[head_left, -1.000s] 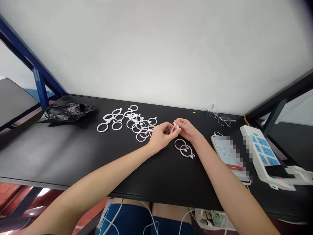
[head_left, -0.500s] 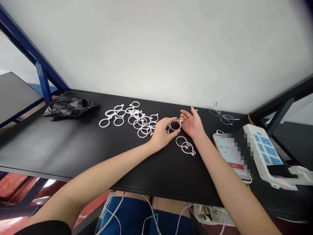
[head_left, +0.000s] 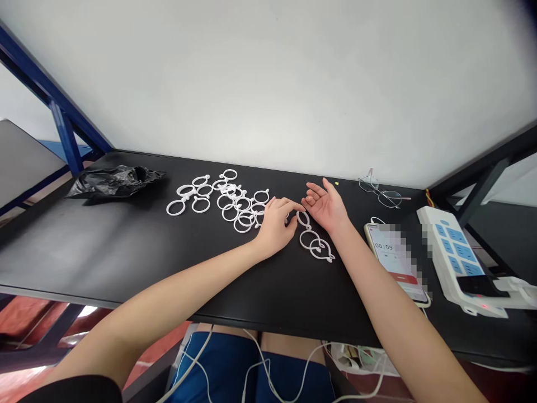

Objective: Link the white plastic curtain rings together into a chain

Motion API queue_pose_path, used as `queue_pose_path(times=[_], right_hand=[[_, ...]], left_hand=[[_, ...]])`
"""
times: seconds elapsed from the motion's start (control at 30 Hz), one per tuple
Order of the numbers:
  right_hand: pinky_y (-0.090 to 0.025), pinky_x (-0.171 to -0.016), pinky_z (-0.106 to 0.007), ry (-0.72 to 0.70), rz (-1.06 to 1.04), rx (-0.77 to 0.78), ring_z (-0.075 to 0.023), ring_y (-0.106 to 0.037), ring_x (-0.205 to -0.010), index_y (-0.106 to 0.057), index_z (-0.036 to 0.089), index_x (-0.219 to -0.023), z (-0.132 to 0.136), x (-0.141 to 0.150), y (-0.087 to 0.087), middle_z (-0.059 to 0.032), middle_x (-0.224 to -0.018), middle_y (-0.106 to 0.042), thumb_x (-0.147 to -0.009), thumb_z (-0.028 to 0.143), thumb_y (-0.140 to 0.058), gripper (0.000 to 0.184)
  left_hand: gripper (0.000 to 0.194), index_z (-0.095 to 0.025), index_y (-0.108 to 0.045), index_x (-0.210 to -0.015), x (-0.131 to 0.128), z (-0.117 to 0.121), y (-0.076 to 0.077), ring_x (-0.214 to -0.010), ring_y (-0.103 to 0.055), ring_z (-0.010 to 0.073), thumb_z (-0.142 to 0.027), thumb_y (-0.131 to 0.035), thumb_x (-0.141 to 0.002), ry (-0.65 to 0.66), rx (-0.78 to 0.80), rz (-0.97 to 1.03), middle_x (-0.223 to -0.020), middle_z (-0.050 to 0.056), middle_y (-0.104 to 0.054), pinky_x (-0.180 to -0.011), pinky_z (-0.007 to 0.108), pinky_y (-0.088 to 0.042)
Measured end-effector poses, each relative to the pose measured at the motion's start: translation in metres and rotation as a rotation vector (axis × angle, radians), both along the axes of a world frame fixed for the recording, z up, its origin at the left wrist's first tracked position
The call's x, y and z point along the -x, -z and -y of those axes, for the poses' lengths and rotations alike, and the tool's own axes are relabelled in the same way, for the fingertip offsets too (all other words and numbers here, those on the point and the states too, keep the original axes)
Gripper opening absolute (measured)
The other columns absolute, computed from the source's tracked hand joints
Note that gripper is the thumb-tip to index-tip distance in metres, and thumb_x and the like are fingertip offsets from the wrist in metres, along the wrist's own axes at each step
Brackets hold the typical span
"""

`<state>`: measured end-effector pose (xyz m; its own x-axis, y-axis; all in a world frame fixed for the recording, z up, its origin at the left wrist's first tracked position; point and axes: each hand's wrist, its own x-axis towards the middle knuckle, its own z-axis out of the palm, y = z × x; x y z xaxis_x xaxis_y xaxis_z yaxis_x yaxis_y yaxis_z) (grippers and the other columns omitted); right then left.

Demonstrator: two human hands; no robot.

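My left hand (head_left: 277, 226) has its thumb and index finger at the edge of a white curtain ring (head_left: 308, 220), which is tilted, its small eyelet toward me. Just below lie two overlapping white curtain rings (head_left: 321, 258) on the black table. To their upper right, my right hand (head_left: 326, 208) rests palm up with loosely curled, parted fingers and nothing in it. Left of my left hand spreads a loose pile of several white curtain rings (head_left: 230, 219), some partly hidden behind that hand.
A crumpled black plastic bag (head_left: 115, 182) lies on the left of the black table (head_left: 138, 246). Eyeglasses (head_left: 390, 198) sit near the back wall. A phone (head_left: 394, 252) showing a timer and a white power strip (head_left: 457, 252) are on the right. White cables (head_left: 268, 380) hang over my lap.
My left hand has brought the curtain ring down toward the two lying rings and turned it, so its eyelet now points toward me. My right hand has stayed nearly in place, palm up.
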<state>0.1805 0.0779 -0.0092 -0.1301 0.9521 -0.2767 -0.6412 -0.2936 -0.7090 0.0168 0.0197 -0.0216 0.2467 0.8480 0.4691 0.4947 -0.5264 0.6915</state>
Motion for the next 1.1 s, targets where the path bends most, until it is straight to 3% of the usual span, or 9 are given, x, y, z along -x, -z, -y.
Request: queue_pose_path(times=[0.17,0.3,0.43,0.63,0.83,1.1], right_hand=[[-0.057,-0.068,-0.028,0.000,0.007,0.008,-0.0117,-0.063,-0.053,-0.067,0.017,-0.085,0.000,0.001,0.000,-0.0032,-0.062,-0.069,-0.093,0.038,-0.050,0.029],[-0.057,-0.068,-0.027,0.001,0.005,0.009,-0.0115,-0.063,-0.053,-0.067,0.016,-0.084,0.000,0.001,0.000,-0.0030,-0.061,-0.069,-0.094,0.036,-0.049,0.028],[-0.057,-0.067,-0.027,0.006,0.024,0.004,-0.0116,-0.063,-0.054,-0.067,0.018,-0.082,0.001,0.002,-0.002,-0.0027,-0.062,-0.069,-0.093,0.036,-0.052,0.026],[-0.057,-0.068,-0.027,0.003,0.040,-0.009,-0.0116,-0.064,-0.056,-0.067,0.018,-0.082,0.002,0.003,-0.002,-0.0026,-0.063,-0.069,-0.091,0.037,-0.055,0.024],[-0.057,-0.068,-0.027,0.008,0.036,-0.006,-0.0116,-0.063,-0.055,-0.067,0.017,-0.084,0.002,0.003,-0.001,-0.0035,-0.063,-0.070,-0.093,0.033,-0.051,0.025],[-0.057,-0.068,-0.027,0.016,0.052,0.001,-0.0118,-0.063,-0.055,-0.067,0.018,-0.081,0.003,0.004,-0.003,-0.0027,-0.062,-0.069,-0.091,0.035,-0.055,0.023]], left_hand=[[0.036,-0.022,-0.059,-0.094,0.001,0.005,-0.003,-0.100,-0.058,0.0154,0.003,-0.040,-0.075,0.012,-0.096,0.001,-0.099,0.000,-0.065,-0.113,0.042,-0.028],[0.036,-0.022,-0.056,-0.093,0.001,0.013,-0.005,-0.099,-0.057,0.0149,0.002,-0.040,-0.071,0.236,-0.241,-0.119,-0.098,0.000,-0.065,-0.115,0.039,-0.025],[0.030,-0.022,-0.058,-0.090,0.000,0.017,-0.004,-0.100,-0.057,0.0187,-0.002,-0.043,-0.071,0.411,-0.248,-0.313,-0.098,0.003,-0.065,-0.112,0.040,-0.027],[0.020,-0.020,-0.059,-0.087,-0.002,0.015,-0.004,-0.086,-0.057,0.0170,-0.007,-0.046,-0.079,0.427,-0.197,-0.353,-0.084,0.002,-0.062,-0.097,0.034,-0.037],[0.009,-0.019,-0.062,-0.085,-0.002,0.015,-0.004,-0.086,-0.055,0.0174,-0.020,-0.053,-0.085,0.431,-0.183,-0.376,-0.086,0.003,-0.061,-0.088,0.033,-0.039],[0.015,-0.017,-0.058,-0.080,-0.001,0.015,-0.003,-0.090,-0.056,0.0176,-0.029,-0.055,-0.090,0.425,-0.161,-0.361,-0.097,0.006,-0.060,-0.084,0.032,-0.042]])
